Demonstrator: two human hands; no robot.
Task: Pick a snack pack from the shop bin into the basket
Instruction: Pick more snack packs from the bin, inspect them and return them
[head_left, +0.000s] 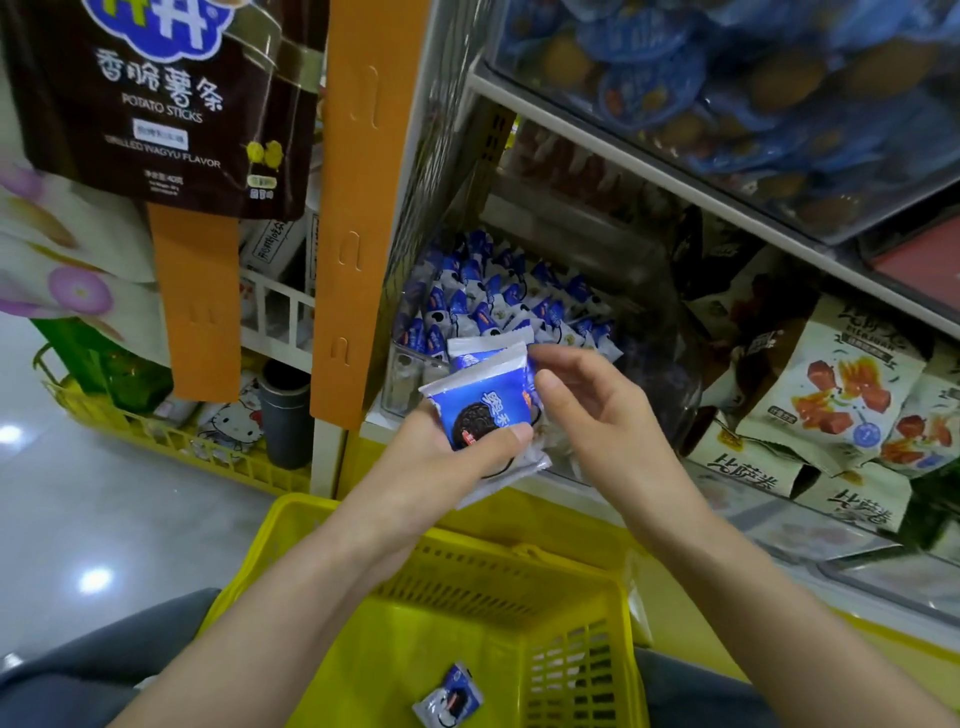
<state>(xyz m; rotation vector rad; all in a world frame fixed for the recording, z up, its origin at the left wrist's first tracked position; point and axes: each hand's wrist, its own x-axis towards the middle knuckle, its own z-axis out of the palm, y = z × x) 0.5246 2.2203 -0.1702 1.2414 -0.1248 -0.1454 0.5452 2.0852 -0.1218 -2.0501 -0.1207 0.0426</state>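
Observation:
My left hand grips a blue and white cookie snack pack, thumb across its front, just in front of the shop bin. A second like pack shows behind it. My right hand touches the packs' right edge with curled fingers. The clear bin holds several small blue and white packs. Below my arms sits the yellow basket, with one small blue pack lying on its floor.
Bags with red and white print fill the shelf compartment to the right. An upper clear bin holds blue-lidded cups. An orange hanging strip and a brown potato-stick bag hang on the left. Another yellow basket stands on the floor.

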